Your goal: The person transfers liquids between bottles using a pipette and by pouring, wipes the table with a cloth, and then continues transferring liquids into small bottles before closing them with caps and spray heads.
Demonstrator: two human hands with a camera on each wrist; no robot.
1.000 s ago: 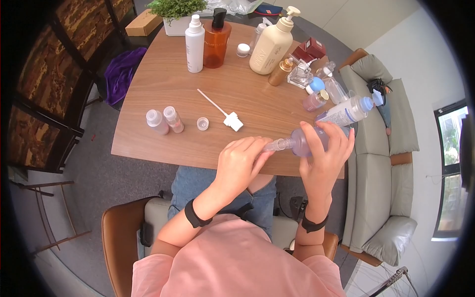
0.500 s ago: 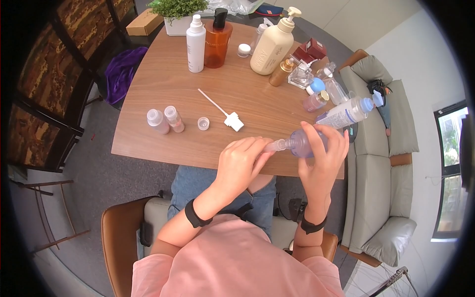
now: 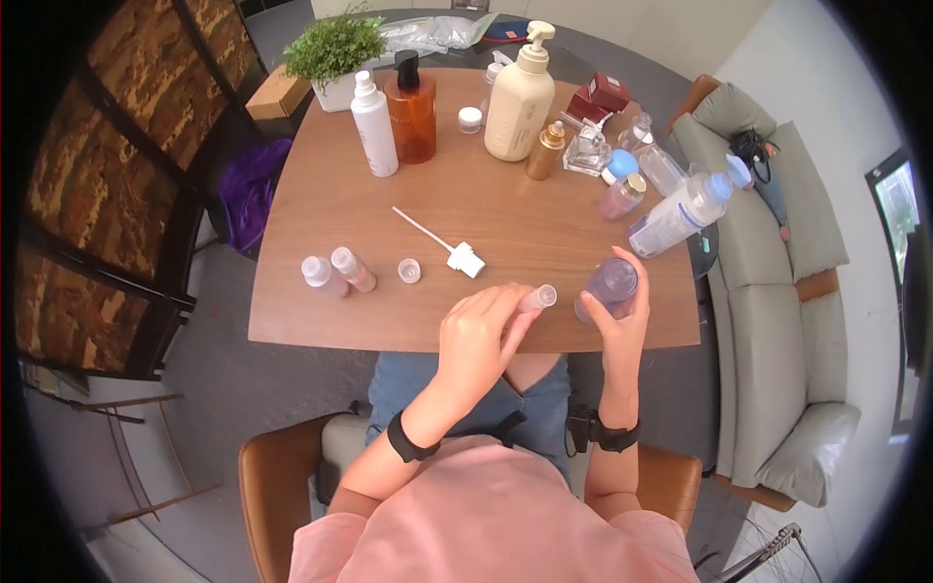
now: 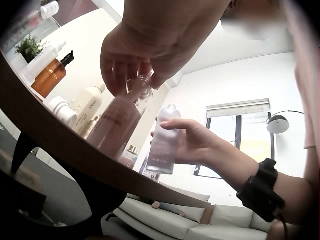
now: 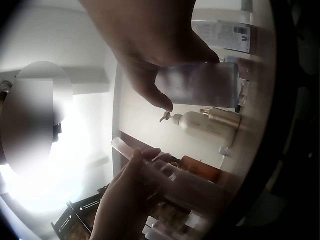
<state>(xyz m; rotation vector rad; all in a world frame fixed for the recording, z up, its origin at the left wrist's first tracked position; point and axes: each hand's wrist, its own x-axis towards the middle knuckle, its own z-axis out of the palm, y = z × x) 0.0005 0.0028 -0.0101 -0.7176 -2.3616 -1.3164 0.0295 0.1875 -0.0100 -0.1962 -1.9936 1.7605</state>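
Observation:
Over the table's near edge, my left hand [image 3: 476, 335] grips a small clear bottle [image 3: 542, 298], its open mouth facing up in the head view. The left wrist view shows pinkish liquid in this bottle [image 4: 116, 125]. To its right, my right hand [image 3: 624, 325] holds a larger translucent purple bottle [image 3: 616, 279], fingers and thumb around its sides. That bottle [image 4: 165, 142] stands upright with an uncapped neck, apart from the small one. Ahead of the left hand lie a white spray pump [image 3: 466, 260] with a long tube and a small clear cap [image 3: 409, 270].
Two small pinkish bottles [image 3: 324, 276] stand at the table's left. A white spray bottle [image 3: 374, 126], an amber pump bottle [image 3: 413, 117] and a cream pump bottle [image 3: 520, 107] stand farther back. Several other bottles crowd the right side, including one with a blue cap [image 3: 680, 216].
The purple bottle went from tilted, its neck at the small bottle's mouth, to upright and apart from it. My left hand keeps its grip on the small bottle. The head view has shifted.

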